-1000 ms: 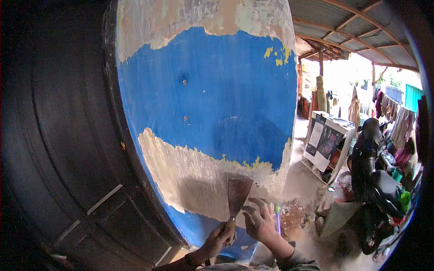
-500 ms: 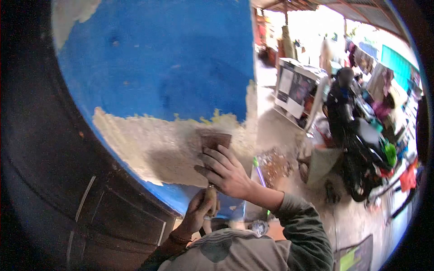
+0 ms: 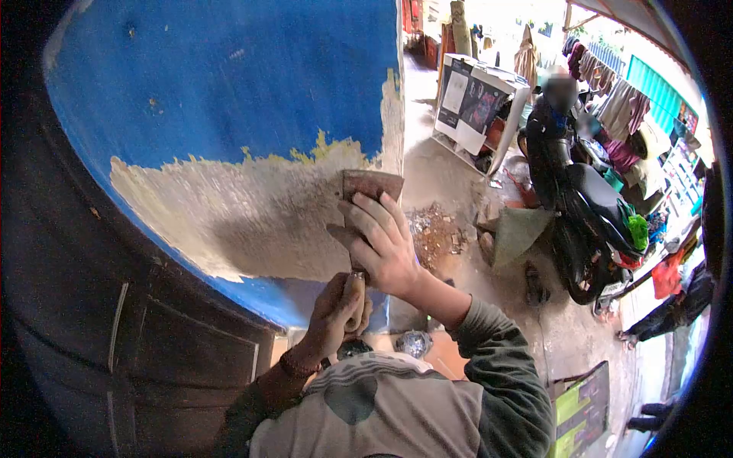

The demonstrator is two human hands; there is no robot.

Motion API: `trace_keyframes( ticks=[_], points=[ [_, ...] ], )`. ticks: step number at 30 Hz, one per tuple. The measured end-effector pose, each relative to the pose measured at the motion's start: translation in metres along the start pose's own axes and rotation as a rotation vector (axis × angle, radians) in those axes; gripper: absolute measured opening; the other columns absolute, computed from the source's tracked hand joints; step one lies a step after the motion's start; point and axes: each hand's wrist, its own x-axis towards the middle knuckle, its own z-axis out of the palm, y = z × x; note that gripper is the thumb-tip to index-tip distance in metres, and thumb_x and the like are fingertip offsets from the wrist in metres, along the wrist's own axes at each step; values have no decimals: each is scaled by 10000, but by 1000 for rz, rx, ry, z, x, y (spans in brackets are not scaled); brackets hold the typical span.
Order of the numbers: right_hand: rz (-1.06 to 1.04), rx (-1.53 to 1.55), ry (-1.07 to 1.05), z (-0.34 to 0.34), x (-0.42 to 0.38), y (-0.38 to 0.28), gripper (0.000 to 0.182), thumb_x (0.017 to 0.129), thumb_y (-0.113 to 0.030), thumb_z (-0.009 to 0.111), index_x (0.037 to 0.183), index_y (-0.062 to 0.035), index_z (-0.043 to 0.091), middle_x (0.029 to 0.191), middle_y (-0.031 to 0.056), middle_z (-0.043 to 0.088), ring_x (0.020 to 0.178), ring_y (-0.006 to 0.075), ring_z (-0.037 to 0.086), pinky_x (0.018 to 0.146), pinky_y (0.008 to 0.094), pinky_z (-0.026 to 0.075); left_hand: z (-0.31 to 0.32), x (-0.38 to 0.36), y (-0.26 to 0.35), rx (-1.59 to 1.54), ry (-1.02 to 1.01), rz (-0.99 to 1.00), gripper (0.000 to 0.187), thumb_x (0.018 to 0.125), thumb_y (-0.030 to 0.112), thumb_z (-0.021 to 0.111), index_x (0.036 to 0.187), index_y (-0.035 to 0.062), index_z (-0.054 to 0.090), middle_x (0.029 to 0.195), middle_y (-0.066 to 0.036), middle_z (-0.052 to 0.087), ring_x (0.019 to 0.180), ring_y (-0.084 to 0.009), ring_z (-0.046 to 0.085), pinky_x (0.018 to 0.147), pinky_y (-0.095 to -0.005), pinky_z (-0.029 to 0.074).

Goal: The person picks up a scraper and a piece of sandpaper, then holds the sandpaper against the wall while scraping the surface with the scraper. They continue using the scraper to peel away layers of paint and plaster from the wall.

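A wide scraper [image 3: 372, 184] lies with its metal blade against the wall, near the wall's right edge. My left hand [image 3: 336, 311] is wrapped round the scraper's handle below. My right hand [image 3: 382, 243] presses on the blade with its fingers, higher up. Blue paint [image 3: 259, 76] covers the upper wall, with a ragged yellowish edge under it. A bare, rough plaster band [image 3: 252, 206] runs to the left of the blade. Below that band, a strip of blue paint [image 3: 279, 301] shows.
A dark panelled door [image 3: 183, 343] stands at the left. Rubble [image 3: 437, 233] lies on the floor right of the wall. Farther right are a white cabinet [image 3: 473, 103], a black motorcycle [image 3: 569, 191] and hanging clothes [image 3: 611, 88]. A green-and-black board [image 3: 582, 412] is at lower right.
The view has shifted, so wall and yard appear farther left and higher. Both hands still hold the scraper, whose blade now sits closer to the wall's right edge.
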Motion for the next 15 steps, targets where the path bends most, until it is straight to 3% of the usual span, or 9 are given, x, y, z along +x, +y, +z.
trace_keyframes(
  ticks=[3,7,15],
  points=[
    [20,-11,17,2,1,7,276,715,-158,601,965,-82,689,1192,133,572,1214,315,489,1046,500,318,6,9,-4,130,97,-10,309,970,352,477,859,63,463,527,-16,418,389,-112,388,352,-244,306],
    [-14,-12,108,13,-13,11,178,688,-173,706,857,-115,698,1136,101,607,1160,295,533,1031,481,337,14,10,-26,217,183,75,353,987,356,426,784,68,444,492,-22,419,352,-102,357,330,-244,296],
    [27,-29,177,15,-15,10,195,668,-202,734,839,-116,697,1111,93,629,1132,284,551,1008,454,354,24,11,-22,239,242,72,344,982,341,439,764,75,439,479,0,386,351,-82,345,318,-241,277]
  ],
)
